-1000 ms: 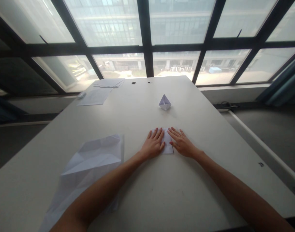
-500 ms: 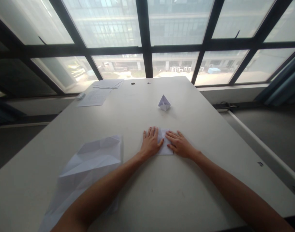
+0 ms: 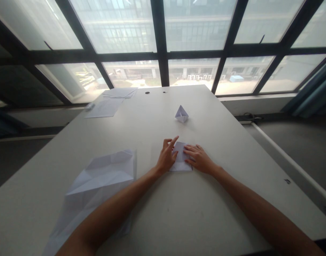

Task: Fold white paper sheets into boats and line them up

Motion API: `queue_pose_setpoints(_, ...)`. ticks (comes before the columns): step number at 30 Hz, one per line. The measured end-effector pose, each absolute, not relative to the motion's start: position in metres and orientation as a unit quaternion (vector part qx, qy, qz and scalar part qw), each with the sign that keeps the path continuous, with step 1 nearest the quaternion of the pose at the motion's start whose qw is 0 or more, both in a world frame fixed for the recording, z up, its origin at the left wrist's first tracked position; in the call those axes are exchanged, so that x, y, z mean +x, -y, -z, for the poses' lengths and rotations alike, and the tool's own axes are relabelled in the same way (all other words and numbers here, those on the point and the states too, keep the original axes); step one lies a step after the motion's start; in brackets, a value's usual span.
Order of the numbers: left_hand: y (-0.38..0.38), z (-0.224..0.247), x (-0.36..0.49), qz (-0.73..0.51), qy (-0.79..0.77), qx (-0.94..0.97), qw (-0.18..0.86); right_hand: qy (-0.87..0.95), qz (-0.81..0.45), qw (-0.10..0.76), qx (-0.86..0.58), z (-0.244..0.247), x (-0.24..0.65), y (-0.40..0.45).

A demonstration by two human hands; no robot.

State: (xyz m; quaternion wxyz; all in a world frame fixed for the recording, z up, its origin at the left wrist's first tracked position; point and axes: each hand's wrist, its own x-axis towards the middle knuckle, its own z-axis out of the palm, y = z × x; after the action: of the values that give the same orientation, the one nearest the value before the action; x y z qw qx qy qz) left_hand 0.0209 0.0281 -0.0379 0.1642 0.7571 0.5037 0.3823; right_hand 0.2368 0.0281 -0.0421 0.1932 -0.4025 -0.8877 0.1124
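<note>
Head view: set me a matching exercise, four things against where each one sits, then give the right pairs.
Things:
1. left hand
2. right hand
3. paper boat
4. large creased paper sheet

Places:
A. lying left of both hands
B. partly raised, at the left edge of the folded paper
C. standing alone beyond both hands
D. resting on the folded paper

Pairs: 1-B, 2-D, 3-C, 4-A
</note>
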Motion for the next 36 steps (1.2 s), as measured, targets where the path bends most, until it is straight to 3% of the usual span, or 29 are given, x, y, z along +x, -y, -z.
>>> queue_pose_setpoints(6, -0.037, 0.039, 0.018, -0.467, -0.548, 0.629, 0.293, 0.87, -0.108, 0.226, -0.425, 0.037, 0.234, -0.026)
queue_pose_setpoints(12, -0.034, 0.027, 0.019, -0.511, -0.493, 0.545, 0.445, 0.844, -0.142, 0.271, -0.441, 0.037, 0.228, -0.025)
queue_pose_setpoints(17, -0.036, 0.028, 0.023, -0.529, -0.439, 0.546, 0.479, 0.795, -0.226, 0.356, -0.436, 0.038, 0.227, -0.027)
queue_pose_setpoints(21, -0.036, 0.032, 0.025, -0.511, -0.433, 0.604, 0.432, 0.724, -0.364, 0.413, -0.415, 0.036, 0.223, -0.023)
queue_pose_setpoints(25, -0.028, 0.028, 0.026, -0.416, -0.462, 0.732, 0.28, 0.635, -0.478, 0.459, -0.397, 0.036, 0.221, -0.022)
queue_pose_setpoints(30, -0.015, 0.023, 0.028, -0.246, -0.435, 0.857, 0.125, 0.545, -0.511, 0.497, -0.442, 0.032, 0.233, -0.032)
queue_pose_setpoints(36, -0.016, 0.027, 0.025, -0.167, -0.387, 0.904, 0.072, 0.512, -0.548, 0.451, -0.483, 0.028, 0.255, -0.051)
